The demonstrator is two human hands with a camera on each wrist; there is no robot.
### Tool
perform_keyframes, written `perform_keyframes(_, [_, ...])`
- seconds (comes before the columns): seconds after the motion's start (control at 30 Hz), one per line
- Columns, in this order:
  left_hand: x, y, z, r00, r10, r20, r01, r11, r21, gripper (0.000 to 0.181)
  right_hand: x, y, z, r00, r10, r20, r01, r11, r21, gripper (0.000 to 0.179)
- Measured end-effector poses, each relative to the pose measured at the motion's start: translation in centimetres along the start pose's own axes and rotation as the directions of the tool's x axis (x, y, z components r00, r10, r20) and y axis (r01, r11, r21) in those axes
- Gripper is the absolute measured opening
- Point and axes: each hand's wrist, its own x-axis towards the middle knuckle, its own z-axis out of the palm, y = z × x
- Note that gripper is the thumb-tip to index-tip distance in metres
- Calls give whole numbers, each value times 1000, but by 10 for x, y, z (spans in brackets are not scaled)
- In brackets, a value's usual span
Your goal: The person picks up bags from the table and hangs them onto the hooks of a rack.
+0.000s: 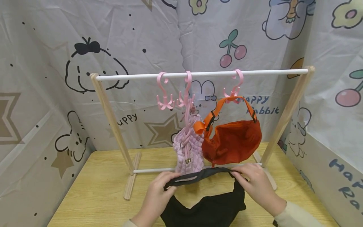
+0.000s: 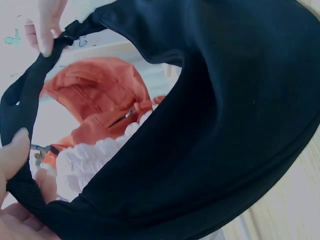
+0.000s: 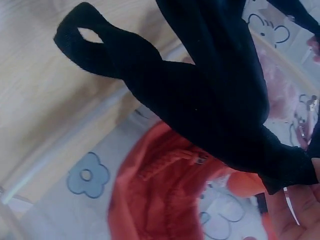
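Note:
A black shoulder bag (image 1: pixel 202 209) hangs below both hands in the head view, its strap (image 1: pixel 198 175) stretched between them. My left hand (image 1: pixel 159 197) pinches the strap's left end between thumb and fingers. At the right end, my right hand (image 1: pixel 256 183) pinches it near the buckle. The left wrist view shows the bag's dark opening (image 2: pixel 170 130) from the side. Behind the bag, an orange bag (image 1: pixel 232 142) and a pink ruffled bag (image 1: pixel 188 148) hang from pink hooks. In the right wrist view a loose strap end (image 3: pixel 87 40) sticks out.
A rack with a white top rod (image 1: pixel 198 74) and wooden legs (image 1: pixel 113 126) stands on the wood-grain table (image 1: pixel 90 189). Another pink hook (image 1: pixel 164 94) hangs at the left without a bag. Printed cloth (image 1: pixel 141 47) encloses the back and sides.

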Motion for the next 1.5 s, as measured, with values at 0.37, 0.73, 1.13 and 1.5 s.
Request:
perform_keyframes(0.37, [2, -2, -4, 998, 24, 66, -31, 994, 107, 30, 28, -16, -10, 998, -56, -23, 56, 998, 6, 48])
perform_keyframes(0.73, [0, 2, 6, 994, 25, 109, -40, 990, 135, 28, 50, -33, -16, 981, -184, -56, 181, 982, -42, 44])
perform_keyframes(1.13, [13, 23, 10, 982, -11, 187, -11, 994, 112, 33, 65, -50, -19, 958, -288, 10, 288, 955, -69, 44])
perform_keyframes(1.5, [30, 41, 10, 966, 136, 219, -156, 985, 76, 25, 75, -64, -13, 927, -367, 75, 372, 927, -53, 46])
